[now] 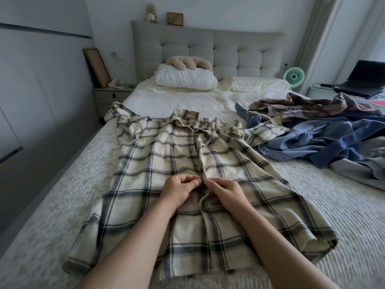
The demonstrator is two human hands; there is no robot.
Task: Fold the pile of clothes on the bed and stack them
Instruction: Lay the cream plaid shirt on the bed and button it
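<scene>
A cream plaid shirt (158, 155) with dark stripes lies front-up and spread flat on the bed (333, 205), collar toward the headboard. My left hand (179, 189) and my right hand (224, 190) meet at the middle of its button placket, each pinching one edge of the front opening. To the right lies an unfolded pile: a brown plaid garment (302, 107), blue garments (325, 140) and a grey one (364, 165).
Two pillows (185, 78) and a plush toy (187, 62) lie by the tufted headboard (208, 44). A nightstand (110, 99) stands at the left. A green fan (294, 76) and a laptop (364, 80) are at the right.
</scene>
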